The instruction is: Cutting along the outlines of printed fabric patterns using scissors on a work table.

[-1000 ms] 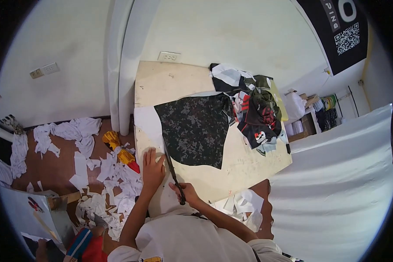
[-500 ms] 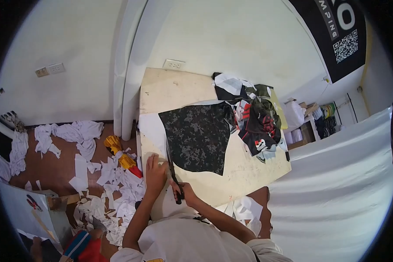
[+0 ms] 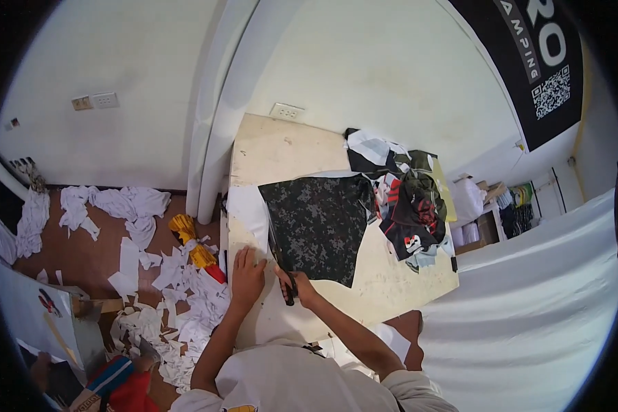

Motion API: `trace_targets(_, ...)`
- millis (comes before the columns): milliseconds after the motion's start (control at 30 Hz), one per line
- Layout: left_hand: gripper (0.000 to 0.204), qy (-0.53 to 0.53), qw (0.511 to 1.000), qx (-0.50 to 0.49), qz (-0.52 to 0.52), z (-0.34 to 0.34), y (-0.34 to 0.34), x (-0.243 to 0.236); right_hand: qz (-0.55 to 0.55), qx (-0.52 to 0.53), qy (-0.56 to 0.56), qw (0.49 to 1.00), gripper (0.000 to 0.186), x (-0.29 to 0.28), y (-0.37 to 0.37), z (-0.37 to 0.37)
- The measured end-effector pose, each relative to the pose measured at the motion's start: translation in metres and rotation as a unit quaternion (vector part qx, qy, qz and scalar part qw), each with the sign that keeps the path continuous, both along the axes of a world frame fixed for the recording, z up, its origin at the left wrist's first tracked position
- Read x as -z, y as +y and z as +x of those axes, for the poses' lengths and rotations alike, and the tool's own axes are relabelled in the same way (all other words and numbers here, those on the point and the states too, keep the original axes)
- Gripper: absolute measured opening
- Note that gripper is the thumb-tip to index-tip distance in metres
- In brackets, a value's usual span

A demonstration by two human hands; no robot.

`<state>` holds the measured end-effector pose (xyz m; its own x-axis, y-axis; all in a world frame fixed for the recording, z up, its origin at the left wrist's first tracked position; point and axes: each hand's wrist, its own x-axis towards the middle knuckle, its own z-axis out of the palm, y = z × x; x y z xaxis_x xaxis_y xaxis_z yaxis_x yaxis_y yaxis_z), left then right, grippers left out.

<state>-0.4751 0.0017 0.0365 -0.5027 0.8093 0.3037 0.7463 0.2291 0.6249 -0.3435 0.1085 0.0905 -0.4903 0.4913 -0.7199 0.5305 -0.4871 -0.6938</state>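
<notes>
one bare right hand (image 3: 303, 291) is curled tightly round the handles of black scissors (image 3: 290, 294). just to its left, the left hand (image 3: 248, 280) lies palm down on the cream bench (image 3: 405, 294), fingers a little apart, grasping nothing. the blades point away from the right hand, along the left edge of a dark camouflage cloth (image 3: 316, 230); whether they are parted is too small to tell. that cloth lies spread flat just beyond the right hand. straight ahead of the left hand, a white piece (image 3: 247, 207) shows beside the cloth's left edge. farther off, ahead of the right hand and to its right, a heap of mixed fabric (image 3: 419, 202) meets the cloth's right side. well left of the left hand, white scraps (image 3: 202, 295) litter the brown floor (image 3: 75, 264), near a yellow and red bundle (image 3: 198, 253). farthest ahead of both hands, an outlet plate (image 3: 286, 111) sits on the wall (image 3: 391, 75).
</notes>
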Motion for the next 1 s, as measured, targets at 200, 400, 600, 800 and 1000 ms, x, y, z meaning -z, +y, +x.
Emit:
trace_targets(200, 0.026, 0.007, 1.000, -0.009, 0.000, 0.002, 0.001, 0.003, 0.035, -0.058, -0.041, 0.997, 0.055, 0.001, 0.024, -0.002)
trace_targets(400, 0.025, 0.017, 1.000, -0.013, 0.013, 0.003, -0.001, 0.005, 0.044, -0.084, -0.026, 0.995, 0.054, 0.005, 0.049, -0.011)
trace_targets(600, 0.024, 0.021, 1.000, -0.002, 0.000, 0.004, -0.003, 0.004, 0.055, -0.107, -0.031, 0.992, 0.058, 0.013, 0.059, -0.011)
trace_targets(800, 0.024, 0.024, 1.000, -0.001, 0.004, 0.002, -0.001, 0.003, 0.045, -0.090, -0.035, 0.994, 0.057, -0.005, 0.066, -0.041)
trace_targets(1000, 0.024, 0.037, 0.999, -0.005, 0.011, 0.002, -0.001, 0.004, 0.092, -0.106, -0.059, 0.988, 0.054, 0.005, 0.069, -0.051)
